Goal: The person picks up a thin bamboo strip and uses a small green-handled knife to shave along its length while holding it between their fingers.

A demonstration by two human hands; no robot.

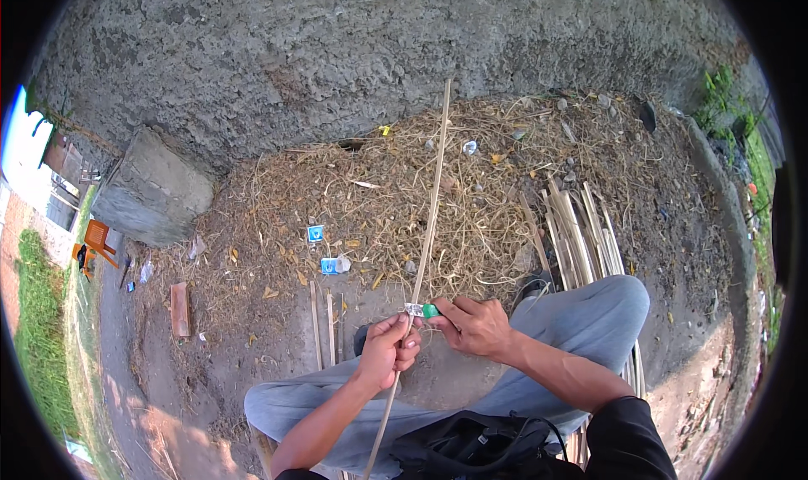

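Your left hand (387, 352) pinches a long, pale strip (434, 198) between thumb and fingers, while your right hand (474, 323) grips a small green-and-silver piece (430, 311) whose silvery end sits against the strip just above your left fingertips; you cannot tell from this view exactly what that piece is. The strip stands in front of you, running from near the foot of the rough grey wall (362, 51), between your hands and down past the left side of the black bag (425, 455) by your trousers (555, 328). It looks light and dry, stiff along most of its length yet thin enough to bow, as its gentle curve suggests. Expect it to flex or split if bent sharply, and perhaps to have rough edges, so a fingertip pinch close to the silvery end should steady it best, with your fingers clear of any edge there. As for containers, the black bag lies at the lower edge of view, its dark folds hiding whatever it may hold. Two small blue-and-white packets, one upper (315, 233) and one lower (334, 265), lie on the littered ground (282, 341) ahead and to your left; whether anything is inside them does not show.
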